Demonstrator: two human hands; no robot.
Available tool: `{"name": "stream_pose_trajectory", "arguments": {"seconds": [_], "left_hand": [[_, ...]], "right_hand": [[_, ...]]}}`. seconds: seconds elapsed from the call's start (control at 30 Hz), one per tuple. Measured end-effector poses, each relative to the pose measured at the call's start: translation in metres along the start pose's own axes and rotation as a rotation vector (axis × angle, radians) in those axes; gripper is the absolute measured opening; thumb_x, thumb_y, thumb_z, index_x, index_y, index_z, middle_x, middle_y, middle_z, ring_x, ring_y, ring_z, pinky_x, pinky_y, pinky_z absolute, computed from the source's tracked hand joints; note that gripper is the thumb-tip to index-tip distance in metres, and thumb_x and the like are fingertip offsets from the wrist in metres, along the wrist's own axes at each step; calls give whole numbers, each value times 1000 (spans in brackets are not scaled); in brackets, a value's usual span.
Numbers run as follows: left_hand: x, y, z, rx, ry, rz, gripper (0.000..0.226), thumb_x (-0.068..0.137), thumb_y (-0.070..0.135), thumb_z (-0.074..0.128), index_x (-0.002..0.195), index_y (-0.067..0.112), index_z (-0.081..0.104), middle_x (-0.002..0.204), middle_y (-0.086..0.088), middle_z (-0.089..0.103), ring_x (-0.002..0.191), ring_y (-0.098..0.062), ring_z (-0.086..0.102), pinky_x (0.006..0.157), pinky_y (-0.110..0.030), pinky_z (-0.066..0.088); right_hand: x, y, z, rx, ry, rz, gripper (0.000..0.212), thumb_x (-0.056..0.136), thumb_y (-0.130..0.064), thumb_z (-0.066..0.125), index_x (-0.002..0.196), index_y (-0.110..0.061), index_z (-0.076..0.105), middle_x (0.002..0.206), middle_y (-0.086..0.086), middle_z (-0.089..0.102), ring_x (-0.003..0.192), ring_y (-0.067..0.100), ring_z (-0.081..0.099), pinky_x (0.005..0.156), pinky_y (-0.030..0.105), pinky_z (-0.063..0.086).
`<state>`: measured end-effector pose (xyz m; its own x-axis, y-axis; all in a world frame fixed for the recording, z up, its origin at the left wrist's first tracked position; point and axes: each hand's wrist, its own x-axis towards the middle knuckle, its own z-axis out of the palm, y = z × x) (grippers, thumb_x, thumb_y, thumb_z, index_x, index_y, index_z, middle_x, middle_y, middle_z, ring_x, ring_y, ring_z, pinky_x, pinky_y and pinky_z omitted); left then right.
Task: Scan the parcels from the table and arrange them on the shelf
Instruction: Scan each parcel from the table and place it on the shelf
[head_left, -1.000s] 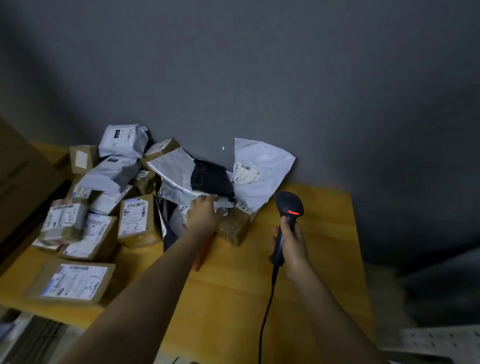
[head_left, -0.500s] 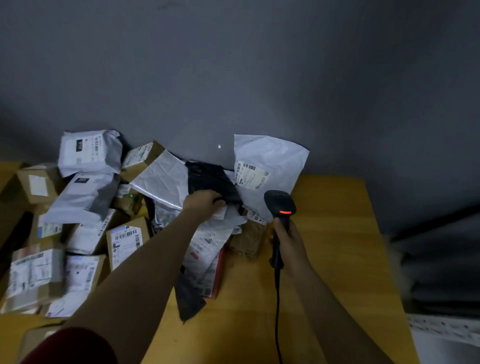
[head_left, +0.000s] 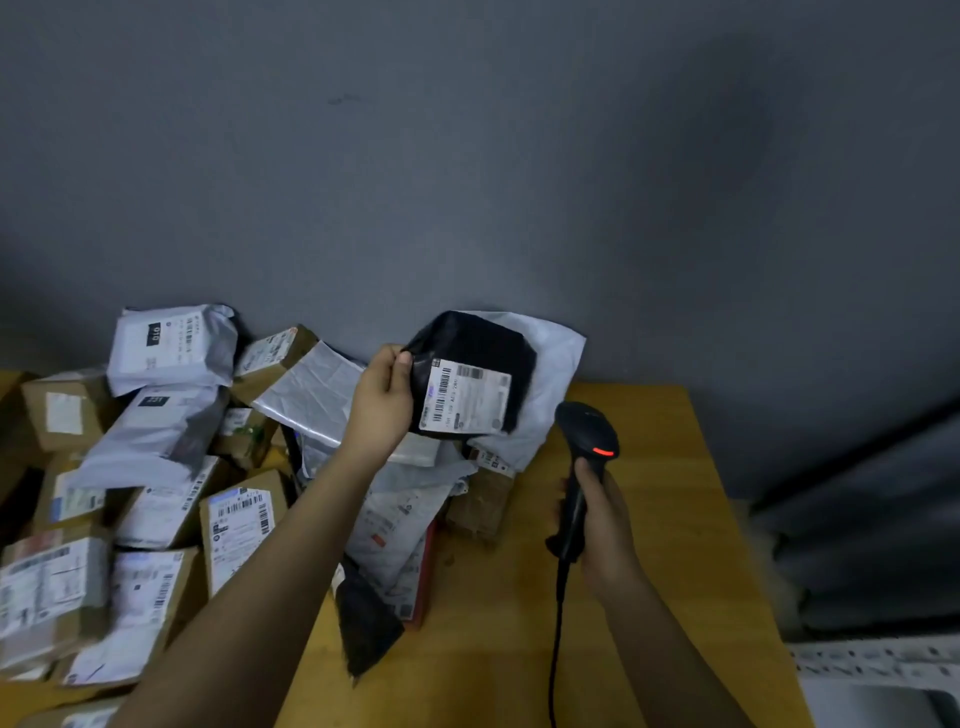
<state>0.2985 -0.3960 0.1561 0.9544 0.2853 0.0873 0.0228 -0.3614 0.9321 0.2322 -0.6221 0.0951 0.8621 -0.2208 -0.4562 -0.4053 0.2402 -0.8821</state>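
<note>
My left hand (head_left: 383, 399) pinches the left edge of a black poly-bag parcel (head_left: 480, 349) and holds it up above the pile, with its white barcode label (head_left: 465, 399) facing me. My right hand (head_left: 605, 525) grips the handle of a black corded barcode scanner (head_left: 587, 441). The scanner's red light glows, and its head sits just right of and below the parcel. A heap of cardboard boxes and white mailer bags (head_left: 156, 467) covers the left and middle of the wooden table (head_left: 649, 519).
A white mailer (head_left: 550, 364) leans on the grey wall behind the held parcel. A black bag (head_left: 366, 629) and a white bag (head_left: 395, 525) lie in front of the pile. A white perforated shelf rail (head_left: 872, 660) shows at the lower right.
My left hand has taken the black parcel out of the pile, lifted it and turned its label toward me. The scanner has stayed near the same spot. The camera has shifted closer.
</note>
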Motion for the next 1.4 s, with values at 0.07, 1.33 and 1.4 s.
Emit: {"name": "stream_pose_trajectory", "arguments": {"seconds": [0.07, 1.33, 1.4], "left_hand": [[-17, 12, 8, -96, -24, -58, 24, 104, 24, 34, 94, 13, 53, 83, -1, 60, 77, -14, 57, 72, -30, 47], [-261, -164, 132, 716, -666, -124, 83, 88, 45, 61, 151, 12, 19, 159, -12, 11, 147, -29, 8, 117, -47, 18], [-259, -167, 132, 716, -691, -156, 85, 88, 47, 60, 152, 11, 16, 160, -11, 8, 147, -28, 6, 117, -46, 18]], "right_hand": [[-11, -5, -17, 72, 5, -10, 15, 96, -31, 57, 104, -20, 62, 83, 3, 61, 72, 20, 57, 71, 37, 47], [-110, 94, -160, -485, -179, 297, 7, 92, -16, 61, 93, -22, 58, 74, -8, 57, 59, 3, 50, 50, 13, 39], [-111, 95, -153, -471, -160, 282, 15, 89, -14, 66, 83, -25, 57, 70, -9, 56, 59, 1, 50, 48, 10, 39]]}}
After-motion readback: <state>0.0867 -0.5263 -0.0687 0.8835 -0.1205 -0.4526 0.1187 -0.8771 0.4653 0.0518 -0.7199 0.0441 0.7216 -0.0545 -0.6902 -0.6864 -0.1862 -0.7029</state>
